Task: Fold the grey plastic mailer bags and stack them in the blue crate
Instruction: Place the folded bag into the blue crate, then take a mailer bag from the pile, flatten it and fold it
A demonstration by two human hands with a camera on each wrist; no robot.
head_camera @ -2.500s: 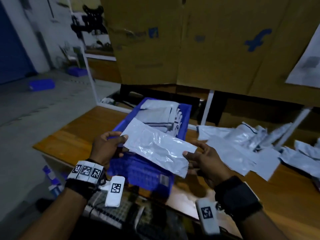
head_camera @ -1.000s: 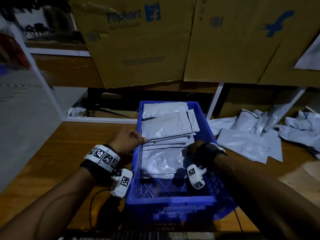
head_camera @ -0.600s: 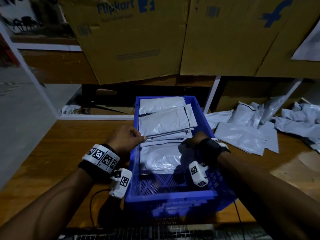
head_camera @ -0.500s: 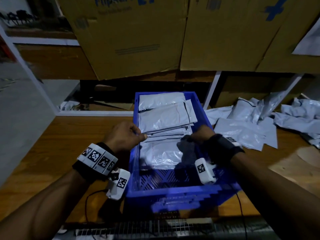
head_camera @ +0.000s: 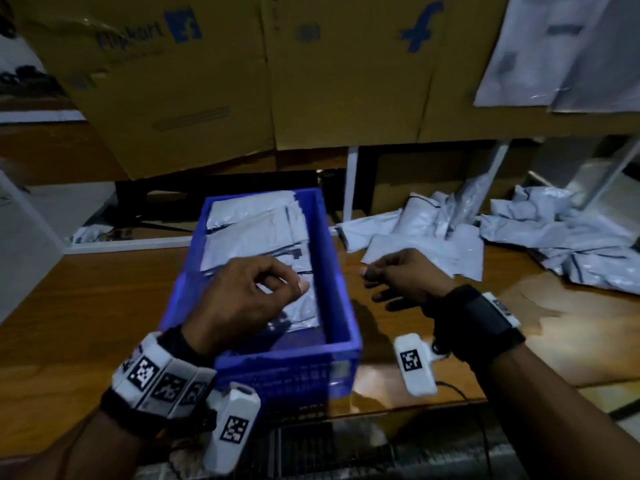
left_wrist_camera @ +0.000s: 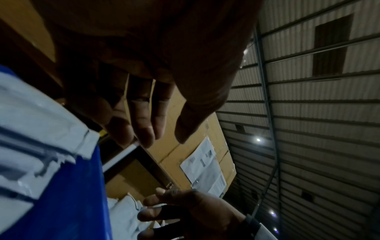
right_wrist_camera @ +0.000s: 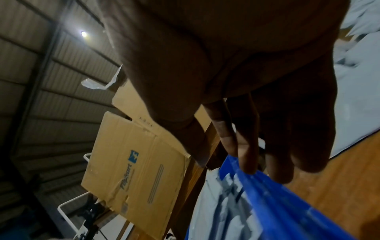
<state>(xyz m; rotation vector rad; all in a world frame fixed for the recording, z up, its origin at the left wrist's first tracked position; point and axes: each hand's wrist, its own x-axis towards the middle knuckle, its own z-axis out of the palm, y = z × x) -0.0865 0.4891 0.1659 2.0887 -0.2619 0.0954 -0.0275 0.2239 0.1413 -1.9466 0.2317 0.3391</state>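
Two bare hands hang over a brown wooden table [head_camera: 86, 306]. The left hand [head_camera: 242, 299] is above the blue plastic crate [head_camera: 332, 271], with its fingers loosely bent and nothing in them. The right hand [head_camera: 405, 275] is just past the crate's right wall, over the table, and its fingers are loose and hold nothing too.

Inside the crate lies a stack of folded grey plastic mailer bags [head_camera: 252, 233]. They lean on each other like fallen cards, from the far end toward the near end. The near end of the crate floor is bare.

On the table to the right sits a messy pile of unfolded grey mailer bags [head_camera: 519, 237]. Big brown cardboard boxes [head_camera: 311, 71] stand on a shelf behind.

I think one folded bag is now in the crate and the next one must come from the messy pile. The right hand is nearest to it.

What could go wrong? The bags are thin and slippery. If a hand grabs one, two may come up stuck together. A fold may spring open, because smooth plastic does not like to stay bent. The stack could slide flat if the left hand bumps it. A bag pulled fast could drag others off the table edge.
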